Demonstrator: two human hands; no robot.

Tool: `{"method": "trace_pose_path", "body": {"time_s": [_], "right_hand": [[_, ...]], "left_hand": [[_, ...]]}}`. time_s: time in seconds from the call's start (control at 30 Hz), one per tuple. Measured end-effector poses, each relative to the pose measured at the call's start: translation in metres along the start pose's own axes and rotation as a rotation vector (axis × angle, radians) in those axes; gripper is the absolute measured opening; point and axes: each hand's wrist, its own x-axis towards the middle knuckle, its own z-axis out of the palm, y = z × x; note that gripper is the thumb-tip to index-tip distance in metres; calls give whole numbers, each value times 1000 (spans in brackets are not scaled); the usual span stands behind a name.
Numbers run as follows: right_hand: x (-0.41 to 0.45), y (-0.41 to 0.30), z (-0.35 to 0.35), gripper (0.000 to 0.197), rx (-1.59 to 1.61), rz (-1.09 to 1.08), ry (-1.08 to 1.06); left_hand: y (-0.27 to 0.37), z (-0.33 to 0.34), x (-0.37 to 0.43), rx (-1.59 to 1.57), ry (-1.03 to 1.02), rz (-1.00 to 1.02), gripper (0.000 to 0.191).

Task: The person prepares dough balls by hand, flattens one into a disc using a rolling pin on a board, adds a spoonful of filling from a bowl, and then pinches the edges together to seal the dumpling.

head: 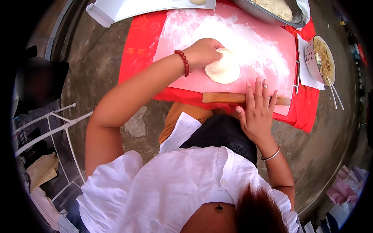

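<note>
A flattened round of pale dough [223,71] lies on a pink silicone mat [186,80] dusted with flour. My left hand [205,53] pinches its far edge between thumb and fingers, and part of that grip is hidden. Nearer to me, a wooden rolling pin [223,97] lies along the mat's front edge. Across its right part rests my right hand [258,109], palm down, fingers straight and spread over the wood. A bit of dough sticks to one of its fingers.
A red cloth [137,58] covers the table. Behind the mat are a white tray [145,10] and a metal basin [259,17] holding dough [275,8]. At right, a bowl [311,58] holds filling [323,59] and chopsticks [335,91]. A white metal rack [65,125] stands left.
</note>
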Motion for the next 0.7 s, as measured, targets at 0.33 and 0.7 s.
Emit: {"method": "trace_pose_path", "body": {"time_s": [0.33,0.7], "right_hand": [[120,33,30,63,-113,88,265],[73,10,14,71,-94,10,171]], "left_hand": [[23,-1,24,885,-8,416,29],[11,-26,-9,518,-97,187,34]]}}
